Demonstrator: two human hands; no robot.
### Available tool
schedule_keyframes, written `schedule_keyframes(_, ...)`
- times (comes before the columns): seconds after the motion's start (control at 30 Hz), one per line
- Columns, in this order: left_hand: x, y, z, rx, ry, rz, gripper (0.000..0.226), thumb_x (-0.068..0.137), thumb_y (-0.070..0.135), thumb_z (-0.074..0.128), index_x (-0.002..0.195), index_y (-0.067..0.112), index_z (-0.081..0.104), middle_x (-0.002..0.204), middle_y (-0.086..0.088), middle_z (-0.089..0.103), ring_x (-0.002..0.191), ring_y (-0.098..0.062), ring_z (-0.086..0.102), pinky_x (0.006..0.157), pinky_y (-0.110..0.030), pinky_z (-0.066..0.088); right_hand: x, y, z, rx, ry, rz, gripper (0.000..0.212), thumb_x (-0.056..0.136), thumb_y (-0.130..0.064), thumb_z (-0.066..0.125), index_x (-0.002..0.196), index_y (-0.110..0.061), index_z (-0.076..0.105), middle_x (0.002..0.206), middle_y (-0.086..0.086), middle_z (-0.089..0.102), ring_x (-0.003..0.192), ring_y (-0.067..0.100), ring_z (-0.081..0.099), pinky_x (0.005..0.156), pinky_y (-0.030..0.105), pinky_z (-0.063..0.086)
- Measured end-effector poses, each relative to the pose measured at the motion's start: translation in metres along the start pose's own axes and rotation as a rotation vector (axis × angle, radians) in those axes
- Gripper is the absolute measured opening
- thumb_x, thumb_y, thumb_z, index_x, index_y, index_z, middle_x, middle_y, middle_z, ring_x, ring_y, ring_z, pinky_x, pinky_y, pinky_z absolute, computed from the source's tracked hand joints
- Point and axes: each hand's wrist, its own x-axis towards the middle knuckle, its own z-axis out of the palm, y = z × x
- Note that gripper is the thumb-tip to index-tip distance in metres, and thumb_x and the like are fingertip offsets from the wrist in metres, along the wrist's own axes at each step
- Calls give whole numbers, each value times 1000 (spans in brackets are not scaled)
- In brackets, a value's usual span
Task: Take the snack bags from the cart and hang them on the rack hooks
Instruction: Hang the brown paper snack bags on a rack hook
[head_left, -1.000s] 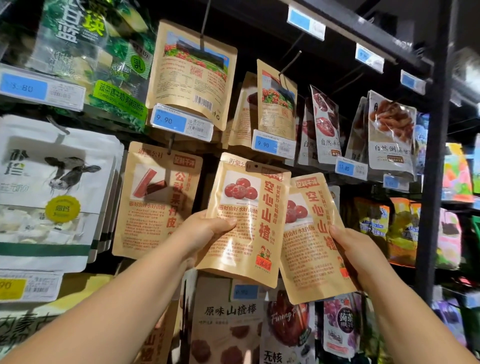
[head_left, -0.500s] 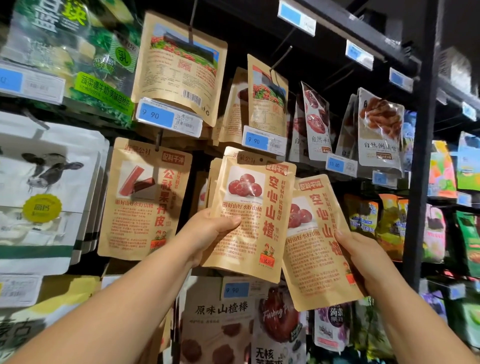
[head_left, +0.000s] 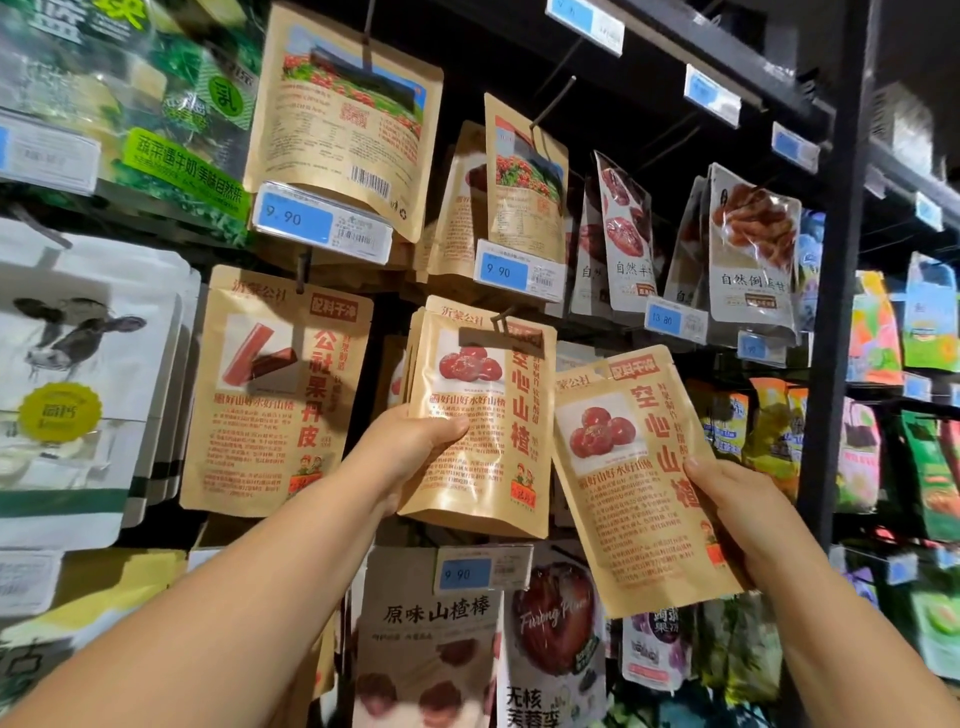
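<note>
The left hand (head_left: 415, 447) has pushed the first bag (head_left: 488, 457) back, and now the tip of the hook (head_left: 500, 325) pokes out in front of the bag's top edge. That looks like the bag is on the hook, so I think this one is nearly done. The thumb lies on the front and the fingers curl round the bag's left edge, so the hand has not let go. More bags of the same kind (head_left: 411, 364) hang just behind it.

The right hand (head_left: 737, 514) pinches the second bag (head_left: 639, 493) by its right edge, thumb on the front. This bag is tilted and hangs on nothing. It is just beside the first bag, between it and the dark post (head_left: 841, 312) at the right side of the rack. My guess is that it goes on the same hook next.

Half a second ago the first bag was tipped to one side and no hook tip showed in front of it. Now it sits straighter. Back then the second bag was partly tucked behind the first one, and now the two are side by side with its whole picture showing
</note>
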Motion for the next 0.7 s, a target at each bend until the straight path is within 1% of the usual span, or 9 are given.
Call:
schedule_keyframes(0.1,10,-2,-1,61,66,0,22,85,14,70,107,14,64,94,-7,75,82,-26,73,77,-42,58,3,2,-7,8,20,1,25,98,-31,56,93,-10,70,81,8,76,84,34,70,88,55,53)
schedule_keyframes(0.17,18,-6,-3,161,137,29,24,83,18,72,106,18,66,96,-4,74,85,-24,72,82,-44,57,5,2,-11,20,24,3,25,98,-31,56,94,-11,71,83,9,76,85,34,70,87,54,53)
schedule_keyframes(0.23,22,-12,-3,259,195,54,27,82,23,74,108,20,66,99,-1,73,88,-22,70,85,-45,56,7,0,-13,65,33,7,24,98,-30,56,96,-11,70,87,11,76,83,33,70,81,49,54)
schedule_keyframes(0.3,24,-16,-2,288,222,57,29,83,27,72,111,20,65,101,-1,72,89,-21,69,84,-43,56,8,-4,-11,118,19,18,24,98,-29,56,98,-9,69,89,13,75,83,33,70,77,46,54)
schedule_keyframes(0.37,25,-18,0,309,240,67,30,86,29,68,114,19,63,104,-1,70,91,-21,68,78,-37,55,7,-9,-3,145,-19,24,23,97,-28,57,98,-10,70,92,14,75,87,35,70,83,50,54)
schedule_keyframes(0.43,25,-16,2,334,266,88,30,89,30,65,116,17,60,108,-2,68,94,-21,66,76,-34,52,6,-13,10,160,-52,6,23,97,-28,57,95,-9,70,90,12,75,87,33,70,86,51,53)
schedule_keyframes(0.53,25,-12,2,338,287,116,30,90,28,64,118,16,60,109,-3,68,95,-21,66,78,-36,54,4,-19,30,202,-107,-9,22,97,-27,57,93,-9,70,84,8,76,78,27,71,77,44,55)
schedule_keyframes(0.6,24,-7,0,348,291,142,26,89,26,65,113,18,62,105,-2,69,90,-20,67,78,-37,56,3,-22,41,259,-142,-14,21,97,-26,56,92,-11,70,82,7,76,73,22,72,70,38,53)
schedule_keyframes(0.7,24,0,-3,361,316,165,16,87,23,66,103,25,63,104,-1,67,90,-21,67,82,-41,57,4,-24,53,308,-180,-15,21,98,-25,55,94,-11,70,86,9,75,74,23,72,69,37,52)
